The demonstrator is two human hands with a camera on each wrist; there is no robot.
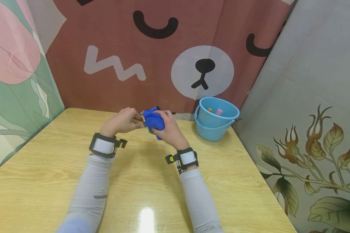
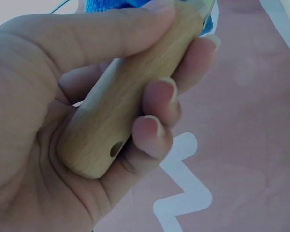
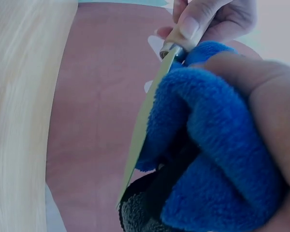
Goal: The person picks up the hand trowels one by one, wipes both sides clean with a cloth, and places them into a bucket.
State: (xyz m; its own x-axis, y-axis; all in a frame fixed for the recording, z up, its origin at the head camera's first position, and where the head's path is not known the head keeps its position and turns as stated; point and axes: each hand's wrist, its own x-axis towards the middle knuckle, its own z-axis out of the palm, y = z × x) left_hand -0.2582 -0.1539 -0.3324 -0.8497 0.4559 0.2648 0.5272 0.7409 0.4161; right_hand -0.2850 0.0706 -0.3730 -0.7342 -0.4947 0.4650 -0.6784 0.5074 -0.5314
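Note:
My left hand grips the pale wooden handle of a flat-bladed tool, fingers wrapped round it; a small hole shows near the handle's end. From a metal collar runs a long thin blade, seen nearly edge-on in the right wrist view. Its exact kind I cannot tell. In my right hand is a bunched, fluffy blue cloth with a dark grey part, held up along one side of the blade. Both hands are close together over the far part of the table.
A light blue bucket stands at the table's back right, with a pink piece and an orange piece inside. The wooden table meets a bear-patterned curtain behind and a leaf-patterned one at right.

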